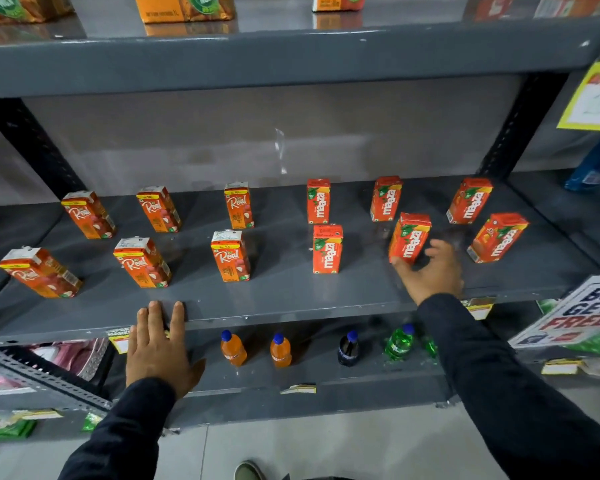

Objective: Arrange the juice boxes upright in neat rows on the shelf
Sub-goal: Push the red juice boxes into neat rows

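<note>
All twelve juice boxes stand upright in two rows on the shelf; right hand, grip released, touches a Maaza box, left hand resting flat.

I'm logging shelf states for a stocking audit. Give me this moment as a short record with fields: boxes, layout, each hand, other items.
shelf: grey metal shelf
boxes: six Real boxes on the left half, six Maaza boxes on the right half
layout: two rows, back and front, all upright
right hand: right hand open, fingers around a front-row Maaza box
left hand: left hand flat on the shelf's front edge, holding nothing
below: small drink bottles on the lower shelf
</note>
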`<move>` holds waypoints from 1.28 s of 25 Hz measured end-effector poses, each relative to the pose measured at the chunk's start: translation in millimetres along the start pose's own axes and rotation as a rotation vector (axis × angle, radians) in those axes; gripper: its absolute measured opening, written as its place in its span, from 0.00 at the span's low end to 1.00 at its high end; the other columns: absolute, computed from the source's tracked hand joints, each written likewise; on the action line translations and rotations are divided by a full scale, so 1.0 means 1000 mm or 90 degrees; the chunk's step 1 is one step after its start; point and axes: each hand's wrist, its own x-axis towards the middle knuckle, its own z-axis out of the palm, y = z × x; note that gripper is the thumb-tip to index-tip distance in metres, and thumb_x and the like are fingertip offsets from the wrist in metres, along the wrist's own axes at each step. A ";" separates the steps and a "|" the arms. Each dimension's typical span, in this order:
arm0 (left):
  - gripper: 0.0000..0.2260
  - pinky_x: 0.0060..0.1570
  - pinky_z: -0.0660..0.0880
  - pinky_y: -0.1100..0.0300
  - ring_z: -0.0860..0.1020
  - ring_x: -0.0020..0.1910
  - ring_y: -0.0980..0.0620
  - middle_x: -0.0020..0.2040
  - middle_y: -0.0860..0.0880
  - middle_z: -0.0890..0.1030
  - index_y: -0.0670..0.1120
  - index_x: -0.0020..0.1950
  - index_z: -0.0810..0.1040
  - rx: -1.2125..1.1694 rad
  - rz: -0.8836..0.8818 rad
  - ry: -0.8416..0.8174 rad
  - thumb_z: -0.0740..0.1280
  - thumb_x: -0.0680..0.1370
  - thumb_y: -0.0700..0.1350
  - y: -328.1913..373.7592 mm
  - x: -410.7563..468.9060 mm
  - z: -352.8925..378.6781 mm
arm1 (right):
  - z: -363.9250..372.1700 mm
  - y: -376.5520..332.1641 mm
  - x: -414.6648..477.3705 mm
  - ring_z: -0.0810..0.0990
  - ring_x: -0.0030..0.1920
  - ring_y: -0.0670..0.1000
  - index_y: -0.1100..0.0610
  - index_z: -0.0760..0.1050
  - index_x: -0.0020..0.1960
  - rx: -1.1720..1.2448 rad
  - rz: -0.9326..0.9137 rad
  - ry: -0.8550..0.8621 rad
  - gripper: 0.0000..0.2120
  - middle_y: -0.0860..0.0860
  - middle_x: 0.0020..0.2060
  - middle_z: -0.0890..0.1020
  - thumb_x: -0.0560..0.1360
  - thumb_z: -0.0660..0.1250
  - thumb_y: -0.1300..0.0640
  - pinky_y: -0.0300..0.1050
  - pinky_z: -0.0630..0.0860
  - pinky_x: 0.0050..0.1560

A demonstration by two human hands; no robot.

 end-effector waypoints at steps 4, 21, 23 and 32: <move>0.50 0.66 0.61 0.36 0.57 0.70 0.31 0.71 0.33 0.61 0.44 0.72 0.59 -0.002 0.002 0.008 0.77 0.57 0.60 -0.001 0.002 0.002 | 0.008 -0.004 0.009 0.78 0.55 0.60 0.52 0.70 0.52 -0.177 0.008 -0.041 0.36 0.53 0.51 0.81 0.54 0.69 0.28 0.59 0.69 0.56; 0.53 0.68 0.59 0.39 0.54 0.71 0.33 0.72 0.33 0.57 0.44 0.74 0.56 0.010 -0.035 -0.010 0.77 0.57 0.61 0.009 0.003 -0.005 | 0.002 0.004 0.022 0.76 0.57 0.62 0.55 0.69 0.55 -0.252 -0.060 -0.074 0.31 0.56 0.54 0.80 0.62 0.68 0.35 0.57 0.67 0.58; 0.53 0.68 0.60 0.38 0.54 0.71 0.33 0.72 0.34 0.57 0.44 0.74 0.56 0.015 -0.040 -0.018 0.76 0.57 0.61 0.008 0.003 -0.004 | 0.004 0.004 0.021 0.76 0.57 0.62 0.55 0.69 0.56 -0.258 -0.062 -0.076 0.31 0.56 0.54 0.80 0.62 0.69 0.35 0.57 0.67 0.58; 0.53 0.67 0.61 0.38 0.54 0.71 0.32 0.72 0.33 0.58 0.44 0.74 0.57 0.008 -0.045 -0.020 0.77 0.56 0.60 0.009 0.002 -0.004 | -0.002 0.001 -0.003 0.75 0.58 0.60 0.56 0.69 0.59 -0.085 -0.097 0.034 0.38 0.56 0.54 0.77 0.58 0.74 0.35 0.58 0.68 0.58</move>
